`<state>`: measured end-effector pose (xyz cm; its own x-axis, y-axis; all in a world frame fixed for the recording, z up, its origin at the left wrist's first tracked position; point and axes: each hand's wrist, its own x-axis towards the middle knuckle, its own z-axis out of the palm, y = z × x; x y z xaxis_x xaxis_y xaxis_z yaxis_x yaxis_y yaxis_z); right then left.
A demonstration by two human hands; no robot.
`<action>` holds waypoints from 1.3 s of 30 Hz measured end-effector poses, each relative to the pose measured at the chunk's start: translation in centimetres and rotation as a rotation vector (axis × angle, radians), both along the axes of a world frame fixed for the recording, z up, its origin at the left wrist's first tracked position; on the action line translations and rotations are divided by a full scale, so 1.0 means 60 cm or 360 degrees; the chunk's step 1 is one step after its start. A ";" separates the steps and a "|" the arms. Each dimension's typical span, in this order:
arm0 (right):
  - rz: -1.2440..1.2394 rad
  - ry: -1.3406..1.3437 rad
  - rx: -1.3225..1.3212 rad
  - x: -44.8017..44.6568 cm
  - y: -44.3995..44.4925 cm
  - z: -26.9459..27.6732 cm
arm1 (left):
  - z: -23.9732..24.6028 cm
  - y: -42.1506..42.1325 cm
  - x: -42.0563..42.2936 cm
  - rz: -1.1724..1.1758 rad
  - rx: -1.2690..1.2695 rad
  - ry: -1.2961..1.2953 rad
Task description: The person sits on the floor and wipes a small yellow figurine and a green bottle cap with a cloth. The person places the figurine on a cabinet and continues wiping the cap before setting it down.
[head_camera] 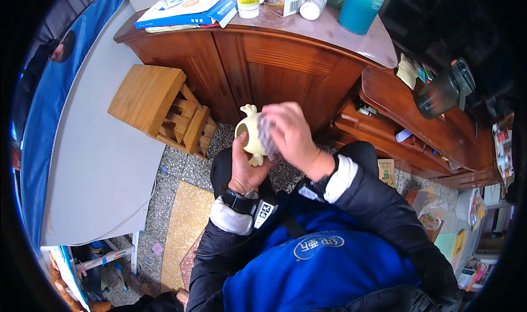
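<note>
My left hand (248, 170) grips a pale yellow hollow ornament (252, 136) from below, its thumb at the rim of the round opening. The ornament is rounded, with lobed parts sticking out at the top and bottom; it is held above my lap. In my right hand (290, 137) is a greyish-purple cloth (268, 137), pressed against the ornament's right side. That side is hidden by the cloth and fingers.
Ahead stands a brown wooden cabinet (288, 81) with bottles, a blue book (187, 20) and a teal tumbler (364, 7) on top. A wooden step stool (146, 100) is at front left, beside a large white panel (103, 168). A dark jug (442, 91) rests on the right-hand shelf.
</note>
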<state>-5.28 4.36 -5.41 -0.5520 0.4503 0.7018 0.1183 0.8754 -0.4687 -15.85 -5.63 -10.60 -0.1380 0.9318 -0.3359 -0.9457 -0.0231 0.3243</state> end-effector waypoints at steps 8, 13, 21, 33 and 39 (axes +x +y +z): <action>-0.0142 0.0024 -0.0075 0.022 0.041 -0.005 | 0.004 0.000 0.008 0.0019 0.0133 0.0185; -0.0131 -0.0246 -0.0455 0.125 0.073 -0.007 | 0.014 -0.017 0.012 -0.0174 0.0304 0.0435; -0.0896 0.0215 -0.0070 0.316 0.185 0.067 | 0.006 0.004 0.026 -0.0164 0.0307 0.0989; -0.1141 -0.0296 0.0315 0.358 0.234 0.028 | 0.011 0.002 0.058 0.0379 0.0240 0.2304; 0.0154 -0.0284 -0.0727 0.221 -0.018 -0.049 | 0.004 0.016 0.071 0.0527 0.0160 0.2463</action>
<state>8.00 3.28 -8.32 -0.7000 0.6303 0.3356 0.1598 0.5964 -0.7866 -11.59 -4.69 -10.36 -0.4668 0.8009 0.3750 0.3347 -0.2325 0.9132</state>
